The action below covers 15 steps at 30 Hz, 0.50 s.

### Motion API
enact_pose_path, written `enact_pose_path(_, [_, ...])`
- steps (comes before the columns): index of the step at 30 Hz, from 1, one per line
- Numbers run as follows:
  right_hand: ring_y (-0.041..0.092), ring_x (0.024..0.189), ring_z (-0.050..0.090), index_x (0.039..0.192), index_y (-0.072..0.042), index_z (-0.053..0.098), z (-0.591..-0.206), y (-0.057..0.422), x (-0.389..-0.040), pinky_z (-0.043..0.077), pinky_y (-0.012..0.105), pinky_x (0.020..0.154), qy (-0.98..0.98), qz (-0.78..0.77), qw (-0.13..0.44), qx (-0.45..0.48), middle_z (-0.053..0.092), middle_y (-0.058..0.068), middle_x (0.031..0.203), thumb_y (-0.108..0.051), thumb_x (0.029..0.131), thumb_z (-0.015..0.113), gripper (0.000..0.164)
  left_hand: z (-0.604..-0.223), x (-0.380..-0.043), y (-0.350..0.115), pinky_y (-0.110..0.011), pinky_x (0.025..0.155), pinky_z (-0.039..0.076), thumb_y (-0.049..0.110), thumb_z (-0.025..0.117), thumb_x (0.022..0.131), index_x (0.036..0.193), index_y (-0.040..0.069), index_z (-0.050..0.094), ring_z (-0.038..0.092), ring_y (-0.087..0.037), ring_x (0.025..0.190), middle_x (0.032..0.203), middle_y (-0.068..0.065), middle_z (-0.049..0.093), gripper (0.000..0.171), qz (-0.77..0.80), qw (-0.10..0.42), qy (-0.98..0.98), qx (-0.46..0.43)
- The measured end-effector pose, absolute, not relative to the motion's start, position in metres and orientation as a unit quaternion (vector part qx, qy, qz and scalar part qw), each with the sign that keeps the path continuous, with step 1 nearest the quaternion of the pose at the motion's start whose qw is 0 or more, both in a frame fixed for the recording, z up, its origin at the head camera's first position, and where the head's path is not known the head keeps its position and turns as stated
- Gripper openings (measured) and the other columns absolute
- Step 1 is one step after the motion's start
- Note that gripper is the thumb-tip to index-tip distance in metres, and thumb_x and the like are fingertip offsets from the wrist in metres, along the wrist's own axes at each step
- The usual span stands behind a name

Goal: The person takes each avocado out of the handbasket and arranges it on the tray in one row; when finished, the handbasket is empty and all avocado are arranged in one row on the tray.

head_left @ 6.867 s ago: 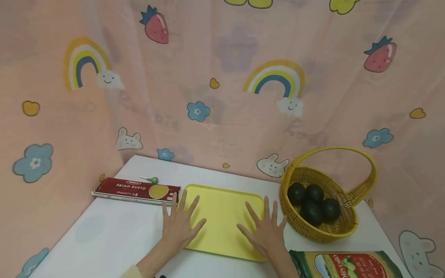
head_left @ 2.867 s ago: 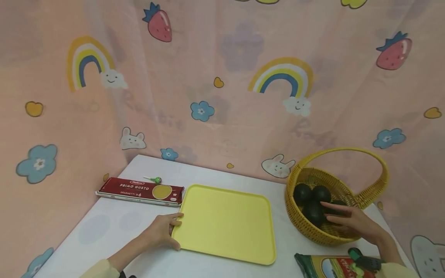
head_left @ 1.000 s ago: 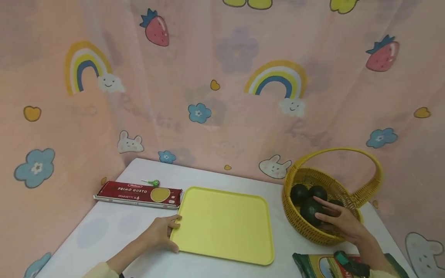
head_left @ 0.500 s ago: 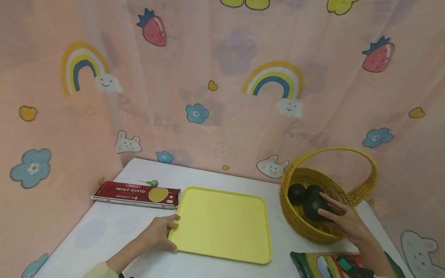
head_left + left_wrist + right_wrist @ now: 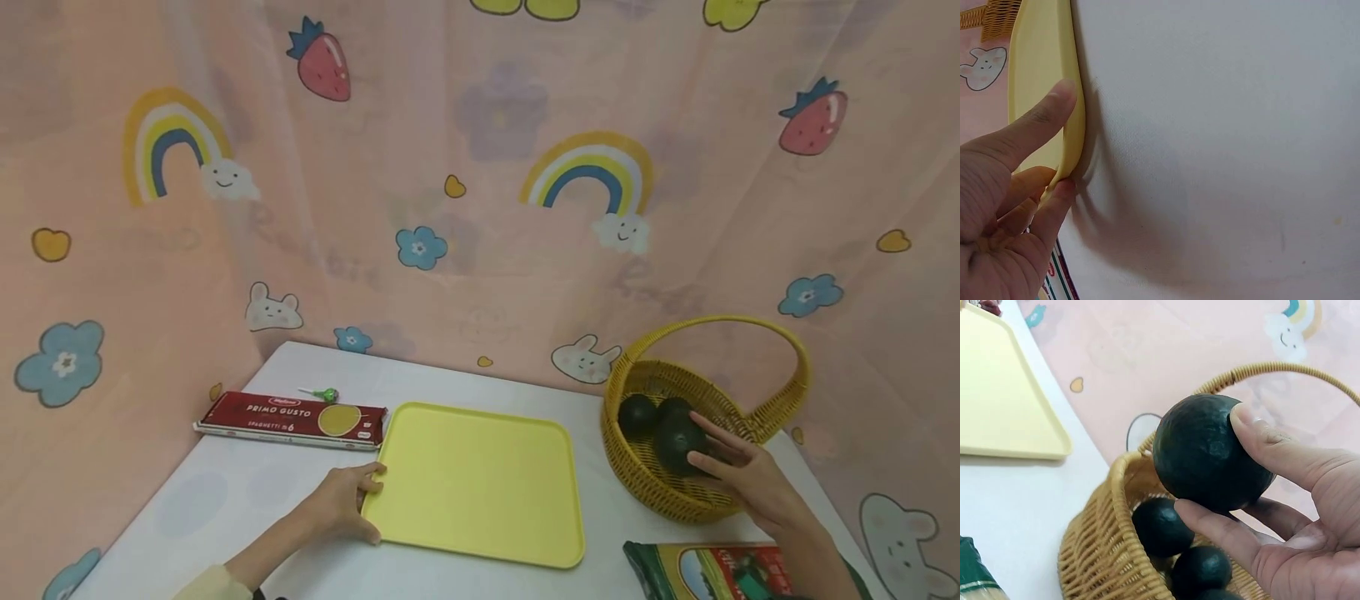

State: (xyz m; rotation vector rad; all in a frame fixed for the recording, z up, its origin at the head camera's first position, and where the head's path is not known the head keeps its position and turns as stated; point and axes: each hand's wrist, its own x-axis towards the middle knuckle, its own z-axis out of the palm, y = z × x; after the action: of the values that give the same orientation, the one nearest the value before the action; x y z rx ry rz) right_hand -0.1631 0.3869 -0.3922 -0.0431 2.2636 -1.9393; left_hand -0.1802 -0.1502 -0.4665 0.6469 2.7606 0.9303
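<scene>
My left hand point(image 5: 341, 504) grips the left edge of a yellow tray point(image 5: 480, 492), which lies on the white table. In the left wrist view the thumb presses on the tray's rim and the fingers bend round its corner. My right hand point(image 5: 757, 483) holds a dark green avocado point(image 5: 1210, 450) between thumb and fingers. It is raised above the other avocados point(image 5: 1163, 526), inside the opening of a yellow wicker basket point(image 5: 645, 483). Part of the held avocado is hidden behind the fingers in the head view.
A red spaghetti pack point(image 5: 292, 419) lies left of the tray, with a green lollipop point(image 5: 324, 394) behind it. In front of the basket is a green and red food bag point(image 5: 701, 567), partly under my right forearm. A pink patterned curtain point(image 5: 480, 208) hangs behind the table.
Both hands were spread over the tray at first. The left hand then took the tray's left edge; the right reached into the basket, gripped an avocado and raised it slightly.
</scene>
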Motion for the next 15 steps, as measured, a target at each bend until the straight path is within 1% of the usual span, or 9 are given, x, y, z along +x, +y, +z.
enact_pose_path(1, [-0.01, 0.099, 0.056, 0.152, -0.019, 0.022, -0.392, 0.385, -0.162, 0.054, 0.037, 0.091, 0.757, -0.648, 0.079, -0.016, -0.006, 0.038, 0.151, -0.007, 0.096, 0.058, 0.068, -0.467, -0.18, -0.15, -0.036, 0.086, 0.052, 0.021, 0.094, 0.05, 0.106, -0.012, 0.067, 0.057, -0.027, 0.105, 0.128, -0.021, 0.059, 0.071, 0.31, 0.078, 0.922, 0.216])
enact_pose_path(3, [-0.01, 0.101, 0.055, 0.153, -0.018, 0.022, -0.391, 0.382, -0.16, 0.054, 0.037, 0.09, 0.758, -0.647, 0.077, -0.024, -0.005, 0.036, 0.152, -0.007, 0.096, 0.057, 0.068, -0.467, -0.18, -0.151, -0.036, 0.087, 0.052, 0.021, 0.094, 0.05, 0.106, -0.012, 0.067, 0.057, -0.025, 0.104, 0.128, -0.02, 0.059, 0.071, 0.308, 0.077, 0.923, 0.217])
enact_pose_path(4, [-0.009, 0.102, 0.056, 0.153, -0.018, 0.023, -0.391, 0.38, -0.16, 0.054, 0.037, 0.09, 0.757, -0.648, 0.075, -0.029, 0.0, 0.034, 0.153, -0.006, 0.096, 0.057, 0.067, -0.467, -0.18, -0.151, -0.034, 0.084, 0.052, 0.021, 0.094, 0.05, 0.106, -0.012, 0.067, 0.056, -0.023, 0.101, 0.127, -0.02, 0.059, 0.071, 0.305, 0.076, 0.924, 0.219])
enact_pose_path(5, [-0.009, 0.103, 0.056, 0.153, -0.018, 0.023, -0.391, 0.377, -0.159, 0.054, 0.036, 0.09, 0.759, -0.646, 0.074, -0.036, 0.001, 0.034, 0.153, -0.006, 0.096, 0.057, 0.067, -0.467, -0.18, -0.151, -0.032, 0.083, 0.052, 0.021, 0.094, 0.05, 0.106, -0.012, 0.067, 0.055, -0.021, 0.098, 0.128, -0.02, 0.059, 0.071, 0.305, 0.077, 0.924, 0.218])
enact_pose_path(9, [-0.005, 0.106, 0.056, 0.153, -0.017, 0.023, -0.391, 0.368, -0.158, 0.055, 0.034, 0.089, 0.775, -0.625, 0.07, -0.061, 0.008, 0.034, 0.151, -0.006, 0.097, 0.056, 0.066, -0.467, -0.18, -0.151, -0.035, 0.086, 0.052, 0.023, 0.094, 0.05, 0.107, -0.011, 0.067, 0.055, -0.019, 0.099, 0.127, -0.018, 0.06, 0.072, 0.304, 0.074, 0.924, 0.219])
enact_pose_path(10, [-0.005, 0.105, 0.057, 0.153, -0.017, 0.024, -0.391, 0.365, -0.158, 0.055, 0.034, 0.089, 0.783, -0.615, 0.068, -0.066, 0.013, 0.032, 0.151, -0.007, 0.096, 0.056, 0.066, -0.467, -0.181, -0.152, -0.033, 0.085, 0.052, 0.023, 0.094, 0.05, 0.107, -0.011, 0.067, 0.054, -0.019, 0.097, 0.127, -0.018, 0.06, 0.072, 0.305, 0.075, 0.924, 0.22])
enact_pose_path(11, [-0.006, 0.106, 0.056, 0.153, -0.018, 0.025, -0.391, 0.363, -0.158, 0.055, 0.032, 0.087, 0.792, -0.603, 0.064, -0.071, 0.018, 0.028, 0.151, -0.008, 0.096, 0.057, 0.065, -0.467, -0.181, -0.152, -0.033, 0.084, 0.051, 0.023, 0.094, 0.05, 0.107, -0.011, 0.067, 0.053, -0.018, 0.096, 0.127, -0.018, 0.06, 0.072, 0.306, 0.075, 0.923, 0.22])
enact_pose_path(12, [-0.004, 0.105, 0.058, 0.152, -0.018, 0.026, -0.392, 0.36, -0.158, 0.056, 0.032, 0.087, 0.795, -0.599, 0.063, -0.076, 0.028, 0.02, 0.15, -0.008, 0.096, 0.057, 0.065, -0.467, -0.181, -0.152, -0.033, 0.085, 0.051, 0.023, 0.094, 0.05, 0.107, -0.011, 0.067, 0.053, -0.018, 0.097, 0.127, -0.018, 0.06, 0.072, 0.305, 0.074, 0.923, 0.223])
enact_pose_path(15, [0.003, 0.104, 0.062, 0.151, -0.017, 0.029, -0.393, 0.352, -0.158, 0.056, 0.033, 0.085, 0.797, -0.595, 0.059, -0.092, 0.046, -0.009, 0.136, -0.006, 0.096, 0.058, 0.064, -0.467, -0.18, -0.153, -0.027, 0.081, 0.051, 0.024, 0.094, 0.051, 0.107, -0.012, 0.067, 0.053, -0.017, 0.095, 0.127, -0.019, 0.06, 0.072, 0.304, 0.071, 0.922, 0.229])
